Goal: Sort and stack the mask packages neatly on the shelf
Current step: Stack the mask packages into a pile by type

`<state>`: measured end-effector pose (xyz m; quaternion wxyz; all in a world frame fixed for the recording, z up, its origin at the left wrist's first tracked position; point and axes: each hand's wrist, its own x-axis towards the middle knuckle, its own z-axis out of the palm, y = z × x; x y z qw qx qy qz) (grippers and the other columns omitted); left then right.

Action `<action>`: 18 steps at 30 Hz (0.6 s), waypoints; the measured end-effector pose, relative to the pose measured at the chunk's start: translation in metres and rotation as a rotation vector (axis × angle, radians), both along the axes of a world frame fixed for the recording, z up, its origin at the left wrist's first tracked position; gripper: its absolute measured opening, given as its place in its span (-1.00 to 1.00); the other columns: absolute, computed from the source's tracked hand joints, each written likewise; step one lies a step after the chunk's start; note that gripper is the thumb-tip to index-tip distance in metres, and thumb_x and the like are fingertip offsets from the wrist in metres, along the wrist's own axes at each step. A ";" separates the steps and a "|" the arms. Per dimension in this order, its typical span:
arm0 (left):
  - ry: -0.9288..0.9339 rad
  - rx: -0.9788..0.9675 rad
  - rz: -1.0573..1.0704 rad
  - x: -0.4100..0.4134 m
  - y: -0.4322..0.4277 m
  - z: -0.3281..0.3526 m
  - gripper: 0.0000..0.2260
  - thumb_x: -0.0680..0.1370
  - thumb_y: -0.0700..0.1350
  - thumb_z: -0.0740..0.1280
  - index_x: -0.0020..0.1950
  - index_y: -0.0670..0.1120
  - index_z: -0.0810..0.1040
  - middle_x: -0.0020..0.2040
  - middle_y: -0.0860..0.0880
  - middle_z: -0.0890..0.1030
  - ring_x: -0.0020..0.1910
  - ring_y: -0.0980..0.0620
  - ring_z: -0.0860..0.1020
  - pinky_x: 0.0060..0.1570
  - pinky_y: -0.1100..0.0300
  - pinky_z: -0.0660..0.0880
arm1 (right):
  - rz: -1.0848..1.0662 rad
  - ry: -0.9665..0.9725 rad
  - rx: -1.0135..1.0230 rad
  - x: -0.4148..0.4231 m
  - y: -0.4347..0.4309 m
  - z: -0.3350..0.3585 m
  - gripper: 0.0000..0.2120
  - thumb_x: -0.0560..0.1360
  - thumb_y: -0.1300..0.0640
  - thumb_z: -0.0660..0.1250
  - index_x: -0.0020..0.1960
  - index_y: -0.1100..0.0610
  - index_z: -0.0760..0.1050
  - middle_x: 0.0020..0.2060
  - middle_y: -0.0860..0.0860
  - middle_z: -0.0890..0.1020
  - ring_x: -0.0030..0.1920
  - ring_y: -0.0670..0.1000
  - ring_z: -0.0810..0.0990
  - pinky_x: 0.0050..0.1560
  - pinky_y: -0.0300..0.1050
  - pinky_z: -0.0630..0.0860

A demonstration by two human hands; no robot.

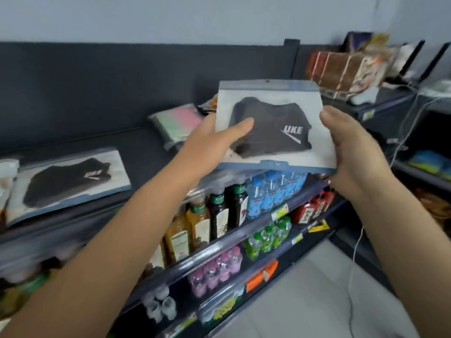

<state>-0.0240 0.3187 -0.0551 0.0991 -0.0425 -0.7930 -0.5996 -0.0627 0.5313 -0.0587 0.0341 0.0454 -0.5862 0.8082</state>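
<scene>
Right now the left hand (214, 140) and right hand (351, 147) clamp a black-mask package (273, 128) above the shelf (136, 152); best lowered flat, edges squared, onto the matching package (66, 181).

Left hand (212, 140), right hand (351, 147): fingers hidden behind mask package (273, 128); lower-left goods (24, 286) blurred, edge-cut.

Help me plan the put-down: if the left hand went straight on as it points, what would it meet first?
The left hand grips the black mask package; beyond it, probably the shelf's dark back panel, right of the pink-green package; depth is unclear.
</scene>
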 end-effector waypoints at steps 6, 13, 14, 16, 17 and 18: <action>-0.026 0.025 0.002 -0.074 0.128 -0.001 -0.76 0.49 -0.02 0.33 0.15 0.01 0.56 0.06 0.11 0.61 0.09 0.11 0.55 0.08 0.16 0.41 | -0.051 -0.027 0.081 -0.049 0.134 -0.002 -0.56 0.53 0.17 0.32 0.38 -0.04 0.39 0.18 -0.06 0.62 0.01 0.01 0.69 -0.21 -0.10 0.62; -0.253 -0.062 -0.067 -0.133 0.193 -0.023 -0.80 0.47 -0.06 0.29 0.09 0.06 0.55 0.06 0.04 0.61 0.05 0.06 0.57 0.07 0.08 0.44 | -0.087 -0.152 0.192 -0.109 0.202 -0.017 -0.55 0.48 0.19 0.36 0.33 -0.08 0.45 0.16 -0.03 0.62 0.01 0.04 0.67 -0.09 -0.05 0.56; -0.286 -0.086 -0.085 -0.144 0.198 -0.024 -0.78 0.46 -0.04 0.30 0.10 0.07 0.55 0.05 0.05 0.62 0.04 0.06 0.58 0.07 0.07 0.45 | -0.090 -0.168 0.193 -0.120 0.208 -0.019 -0.59 0.48 0.21 0.36 0.29 -0.07 0.48 0.12 -0.02 0.64 -0.03 0.04 0.68 -0.12 -0.06 0.56; -0.327 -0.132 -0.122 -0.168 0.205 -0.027 -0.75 0.44 -0.02 0.33 0.11 0.09 0.55 0.04 0.08 0.63 0.03 0.07 0.60 0.09 0.07 0.48 | -0.103 -0.194 0.183 -0.146 0.217 -0.025 -0.69 0.49 0.24 0.34 0.17 -0.05 0.53 0.02 0.02 0.67 -0.11 0.05 0.70 -0.18 -0.06 0.56; -0.332 -0.146 -0.131 -0.181 0.208 -0.029 -0.75 0.44 -0.02 0.35 0.12 0.09 0.54 0.04 0.10 0.64 0.03 0.08 0.60 0.10 0.09 0.50 | -0.106 -0.202 0.187 -0.159 0.219 -0.027 -0.70 0.49 0.25 0.34 0.14 -0.05 0.53 0.03 0.04 0.67 -0.11 0.07 0.70 -0.16 -0.05 0.56; -0.327 -0.155 -0.141 -0.193 0.210 -0.029 -0.76 0.45 -0.02 0.35 0.12 0.11 0.54 0.03 0.12 0.63 0.02 0.11 0.59 0.06 0.13 0.52 | -0.113 -0.207 0.196 -0.173 0.222 -0.030 -0.70 0.49 0.25 0.34 0.16 -0.04 0.53 0.06 0.06 0.66 -0.06 0.09 0.69 -0.11 -0.03 0.57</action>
